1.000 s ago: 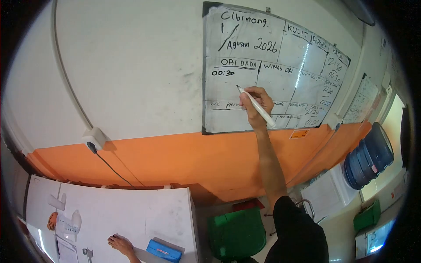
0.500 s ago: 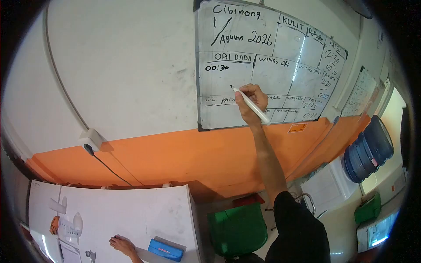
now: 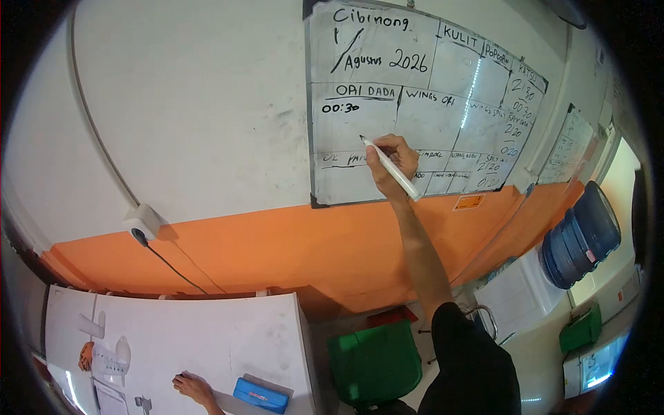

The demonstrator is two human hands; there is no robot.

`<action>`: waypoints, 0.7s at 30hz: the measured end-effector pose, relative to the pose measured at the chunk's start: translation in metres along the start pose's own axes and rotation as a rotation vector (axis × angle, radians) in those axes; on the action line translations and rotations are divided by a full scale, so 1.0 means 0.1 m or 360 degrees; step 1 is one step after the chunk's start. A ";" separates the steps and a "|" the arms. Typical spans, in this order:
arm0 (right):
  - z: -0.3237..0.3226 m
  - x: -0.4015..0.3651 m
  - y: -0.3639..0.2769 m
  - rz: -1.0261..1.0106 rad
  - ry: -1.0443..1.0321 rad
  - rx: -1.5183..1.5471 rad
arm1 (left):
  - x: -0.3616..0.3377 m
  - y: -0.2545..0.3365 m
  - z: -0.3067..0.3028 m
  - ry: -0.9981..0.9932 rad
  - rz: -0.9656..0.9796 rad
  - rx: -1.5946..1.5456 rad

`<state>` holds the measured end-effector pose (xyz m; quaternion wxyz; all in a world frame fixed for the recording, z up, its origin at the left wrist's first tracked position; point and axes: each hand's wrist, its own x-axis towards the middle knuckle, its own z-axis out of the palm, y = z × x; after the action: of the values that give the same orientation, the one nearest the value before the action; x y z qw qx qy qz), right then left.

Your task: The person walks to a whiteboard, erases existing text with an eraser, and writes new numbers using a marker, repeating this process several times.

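Note:
My right hand (image 3: 393, 166) is closed round a white marker (image 3: 394, 170), its dark tip pointing up and left. That tip is at the lower part of the "ORI DADA" box on the whiteboard (image 3: 360, 124), under the written "00:30". Down at the lower left, my left hand (image 3: 196, 390) rests on a white flat top (image 3: 207, 332), fingers drawn together. A small dark spot shows at its fingertips; I cannot tell what it is. Just right of that hand lies a blue eraser-like block (image 3: 261, 395).
On the white top's left are an orange-brown item (image 3: 86, 355) and a clear plastic piece (image 3: 123, 351). A socket box (image 3: 142, 223) with a plugged cable sits on the wall. Below the board stands a green bin (image 3: 373, 363); a blue water bottle (image 3: 581, 235) is at the right.
My right hand and the marker have shifted slightly left relative to the board, the tip moving a little left and down. The left hand stays where it was.

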<state>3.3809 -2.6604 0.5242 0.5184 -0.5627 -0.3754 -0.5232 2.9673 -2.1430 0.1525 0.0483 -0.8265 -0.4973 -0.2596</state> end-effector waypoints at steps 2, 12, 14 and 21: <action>0.02 0.00 -0.01 -0.0012 0.0003 0.0004 | 0.00 -0.04 0.03 -0.0051 0.0005 0.0017; 0.02 -0.05 -0.14 0.0085 0.0118 0.0061 | 0.01 0.09 -0.13 -0.0114 -0.0057 0.0014; 0.01 -0.05 -0.27 0.0157 0.0169 0.0039 | 0.00 0.02 -0.04 -0.0039 -0.0009 0.0005; -0.07 -0.06 -0.36 0.0337 0.0232 0.0252 | 0.00 -0.02 0.04 0.0052 0.0037 0.0003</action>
<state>3.3435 -2.6600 0.5250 0.6392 -0.5170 -0.3156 -0.4738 2.9671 -2.1405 0.1483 0.0601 -0.8278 -0.4870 -0.2719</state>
